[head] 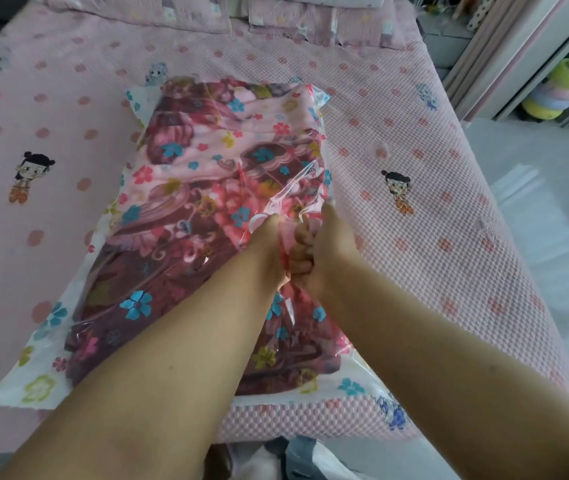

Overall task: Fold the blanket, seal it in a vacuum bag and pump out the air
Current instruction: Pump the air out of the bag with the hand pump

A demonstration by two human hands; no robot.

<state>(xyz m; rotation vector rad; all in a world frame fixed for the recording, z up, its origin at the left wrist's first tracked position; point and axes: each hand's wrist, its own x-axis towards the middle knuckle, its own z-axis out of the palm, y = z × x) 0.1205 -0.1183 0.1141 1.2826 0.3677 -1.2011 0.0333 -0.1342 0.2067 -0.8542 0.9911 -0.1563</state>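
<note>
Blanket [207, 188] sits folded inside the vacuum bag [38, 372] on the bed [449, 209]. Your left hand [269, 251] and right hand [324, 244] are both bunching the film near the valve [257, 220]. Tug hard and you could tear it or spring the seal.

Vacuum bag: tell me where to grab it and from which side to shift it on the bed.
Grip the vacuum bag by its flat empty margin at the near left corner, coming in from the bed's near edge. That border lies thin and free of the blanket, so it pinches easily. The middle is bulky and taut, and the left hand and right hand already work there by the round valve.
</note>
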